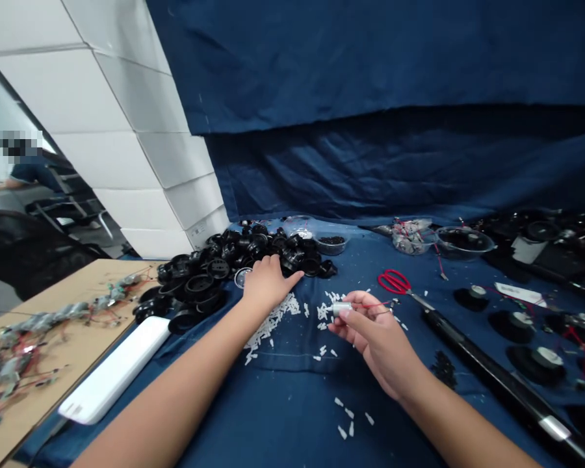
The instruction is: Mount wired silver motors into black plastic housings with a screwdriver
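My right hand [377,331] is closed around a small silver motor [342,308], pinched between thumb and fingers, with red wires [377,305] trailing back over the palm. At the near edge of a heap of round black plastic parts [258,244], my left hand [268,283] reaches forward, thumb spread to the right; its fingertips are partly hidden. Beside that hand lies a round part with a light rim [242,277]. Below and between the hands, many small white plastic pieces [273,325] are scattered on the blue cloth [283,409].
Red-handled scissors [394,281] and a long black bar [487,364] lie to the right, near black discs with motors [541,364]. Clear bowls [463,242] stand behind. At left are a white case [114,370], wired motors on cardboard [63,318] and stacked white boxes [102,123].
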Demonstrator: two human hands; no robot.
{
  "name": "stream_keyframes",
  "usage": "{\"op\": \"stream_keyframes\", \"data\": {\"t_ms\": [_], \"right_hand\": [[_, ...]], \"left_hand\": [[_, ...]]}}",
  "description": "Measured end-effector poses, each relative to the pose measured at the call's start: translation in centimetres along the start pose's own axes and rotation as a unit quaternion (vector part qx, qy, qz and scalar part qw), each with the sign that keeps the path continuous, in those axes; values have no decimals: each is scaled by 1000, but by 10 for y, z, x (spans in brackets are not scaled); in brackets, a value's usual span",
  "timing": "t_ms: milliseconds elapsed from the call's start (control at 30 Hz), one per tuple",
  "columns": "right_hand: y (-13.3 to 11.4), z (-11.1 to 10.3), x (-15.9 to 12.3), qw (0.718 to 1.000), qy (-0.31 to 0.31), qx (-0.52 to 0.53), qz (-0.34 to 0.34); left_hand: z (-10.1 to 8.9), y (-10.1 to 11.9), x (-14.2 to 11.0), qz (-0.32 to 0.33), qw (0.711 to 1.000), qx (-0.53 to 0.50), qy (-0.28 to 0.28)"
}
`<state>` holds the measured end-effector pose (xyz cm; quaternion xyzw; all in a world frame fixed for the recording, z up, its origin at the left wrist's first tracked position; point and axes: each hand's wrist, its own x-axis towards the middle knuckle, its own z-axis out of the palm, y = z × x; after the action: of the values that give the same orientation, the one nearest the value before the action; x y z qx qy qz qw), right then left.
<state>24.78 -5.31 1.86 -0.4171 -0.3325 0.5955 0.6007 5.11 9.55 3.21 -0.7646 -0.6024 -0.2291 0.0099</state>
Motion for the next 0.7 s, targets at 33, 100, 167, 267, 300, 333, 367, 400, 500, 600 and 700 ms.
{"op": "stream_keyframes", "data": {"t_ms": [33, 100, 167, 267, 300, 333, 367, 400, 500, 600, 700], "right_hand": [[1, -2, 0, 1000, 2, 14, -2], [5, -5, 0, 1000, 7, 28, 2], [8, -7, 0, 999, 13, 30, 7], [10, -7, -1, 1000, 22, 20, 6], [10, -7, -1, 1000, 24, 16, 4], [10, -7, -2, 1000, 26, 12, 2], [9, -7, -3, 1000, 28, 10, 1], [8, -6, -4, 1000, 29, 11, -2], [3, -7, -7, 999, 24, 14, -33], [-5, -9, -8, 996, 4, -29, -84], [-10, -12, -8, 990, -1, -85, -114]], "left_hand": [[7, 0, 2, -16, 1000, 9, -8], [12, -3, 6, -30, 999, 13, -16], [6, -7, 6, -36, 999, 0, -14], [-16, -11, -4, -36, 998, -48, -5], [-22, -10, -11, -31, 997, -69, -3], [-27, -8, -19, -21, 996, -92, 0], [-29, -5, -28, -5, 994, -114, 4], [-29, -1, -38, 19, 991, -135, 7], [-20, 11, -64, 129, 974, -188, -11], [-9, 16, -78, 219, 949, -223, -48], [-5, 15, -79, 257, 936, -237, -49]]}}
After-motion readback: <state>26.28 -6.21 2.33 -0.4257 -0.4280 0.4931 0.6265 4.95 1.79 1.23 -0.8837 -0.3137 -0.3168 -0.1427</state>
